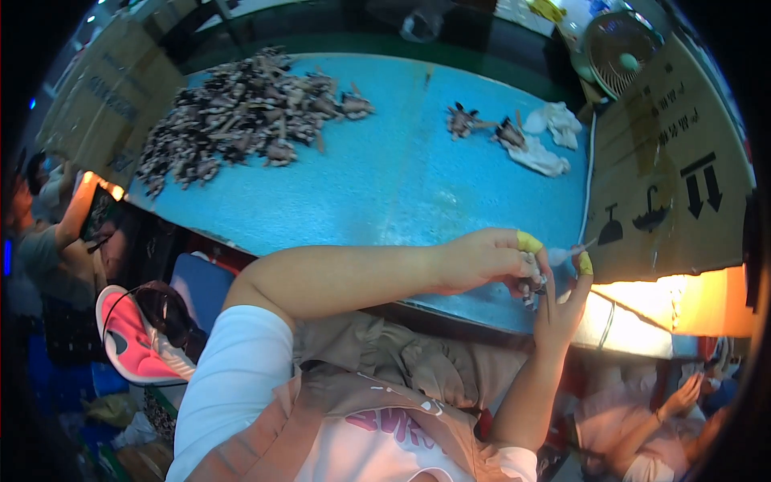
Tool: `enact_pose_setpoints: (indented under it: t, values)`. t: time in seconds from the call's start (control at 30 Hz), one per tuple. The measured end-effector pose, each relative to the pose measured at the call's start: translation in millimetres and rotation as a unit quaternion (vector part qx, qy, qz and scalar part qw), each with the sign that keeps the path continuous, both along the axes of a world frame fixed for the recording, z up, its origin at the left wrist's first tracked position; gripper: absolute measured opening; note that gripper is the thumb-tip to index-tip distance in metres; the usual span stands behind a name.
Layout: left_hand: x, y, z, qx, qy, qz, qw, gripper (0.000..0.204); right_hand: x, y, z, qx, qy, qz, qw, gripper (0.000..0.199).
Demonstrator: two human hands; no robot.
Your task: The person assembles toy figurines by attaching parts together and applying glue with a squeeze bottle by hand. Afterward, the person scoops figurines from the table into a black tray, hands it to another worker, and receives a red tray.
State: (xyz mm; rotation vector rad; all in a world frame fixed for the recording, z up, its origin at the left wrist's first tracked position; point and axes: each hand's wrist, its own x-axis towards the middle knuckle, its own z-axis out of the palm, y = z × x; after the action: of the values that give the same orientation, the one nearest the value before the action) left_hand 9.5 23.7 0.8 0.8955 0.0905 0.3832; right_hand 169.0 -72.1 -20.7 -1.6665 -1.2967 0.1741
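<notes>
My left hand [486, 259], with yellow tape on a fingertip, is closed round a small grey, black and white plush toy piece [530, 285] near the table's right front edge. Close beside it is my right hand [562, 301], also with a yellow-wrapped fingertip. Its fingers pinch a wisp of white stuffing [558, 256] at the plush piece; a thin pale bit sticks out past the fingertips. Fingers hide most of the plush piece. Farther back on the right lie two similar plush pieces [462, 122] and tufts of white stuffing [554, 122].
A large heap of dark and pale plush pieces [241, 112] covers the far left of the blue table [385, 185]. Cardboard boxes [666, 169] [112, 96] stand at both ends. A fan [622, 56] is at the back right. Other people [56, 249] sit at either side.
</notes>
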Motion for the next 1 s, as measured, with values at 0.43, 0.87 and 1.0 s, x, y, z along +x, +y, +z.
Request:
enact_pose_setpoints:
  t: [0.43, 0.87, 1.0]
  values:
    - [-130, 127, 53, 0.603, 0.342, 0.504, 0.515, 0.018, 6, 11, -2, -0.017, -0.035, 0.023, 0.999, 0.032]
    - [-56, 131, 3, 0.743, 0.337, 0.351, 0.460, 0.047, -3, 18, -2, 0.047, -0.043, 0.010, 0.998, 0.042]
    - [-29, 156, -21, 0.750, 0.367, 0.346, 0.428, 0.041, 0, 17, -6, 0.016, -0.033, 0.034, 0.999, 0.057]
